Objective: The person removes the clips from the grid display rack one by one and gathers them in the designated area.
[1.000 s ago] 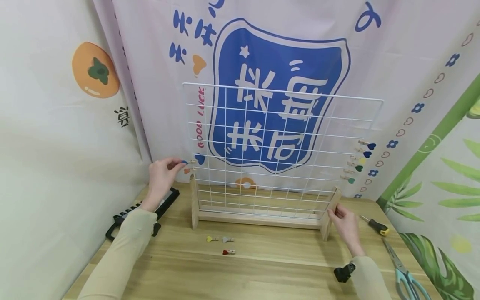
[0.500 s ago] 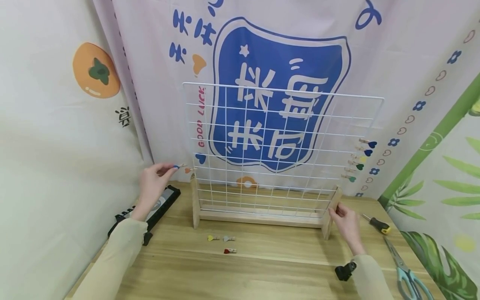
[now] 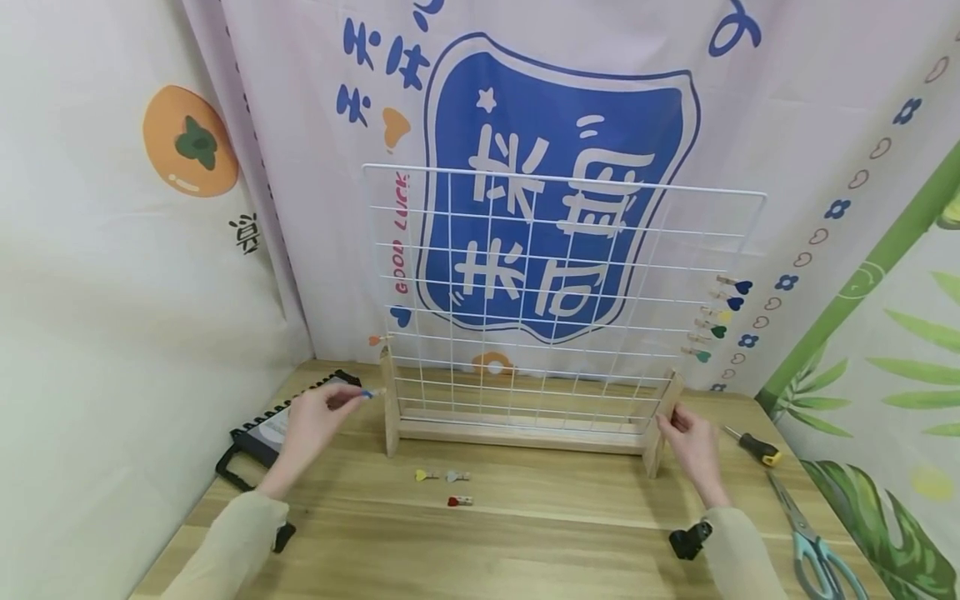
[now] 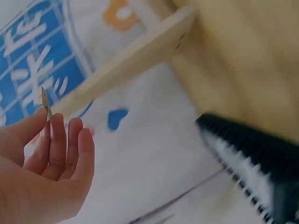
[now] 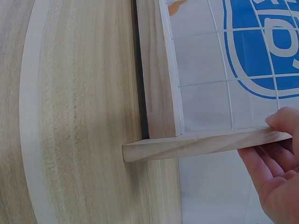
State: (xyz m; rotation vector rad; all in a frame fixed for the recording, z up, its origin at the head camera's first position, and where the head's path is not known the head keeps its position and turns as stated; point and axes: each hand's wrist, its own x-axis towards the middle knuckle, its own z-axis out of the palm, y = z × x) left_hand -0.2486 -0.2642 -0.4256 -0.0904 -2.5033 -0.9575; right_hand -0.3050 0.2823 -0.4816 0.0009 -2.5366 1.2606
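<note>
My left hand [image 3: 318, 421] pinches a small wooden clothespin with a blue heart [image 3: 367, 394] between thumb and fingertips, just left of the stand's left wooden upright [image 3: 390, 408]. The bare wooden end of this clothespin [image 4: 45, 100] points away from the fingertips in the left wrist view. My right hand [image 3: 692, 450] grips the right wooden upright [image 5: 205, 143], thumb on one side and fingers on the other. A white wire grid [image 3: 525, 308] stands upright in this wooden stand. An orange-heart clothespin [image 3: 377, 340] sits on the grid's left edge, and several heart clothespins [image 3: 718, 332] line its right edge.
On the table lie a yellow-heart clothespin [image 3: 426, 475], a silvery one [image 3: 457, 477] and a red one [image 3: 459, 502]. A black spiral-bound item [image 3: 273, 429] lies at the left. A screwdriver [image 3: 757, 450] and scissors [image 3: 806, 542] lie at the right. Printed cloth [image 3: 337, 250] hangs behind.
My left hand has drawn the blue-heart clothespin leftward off the grid's left edge, then lowered it beside the left upright. My right hand stays on the right upright.
</note>
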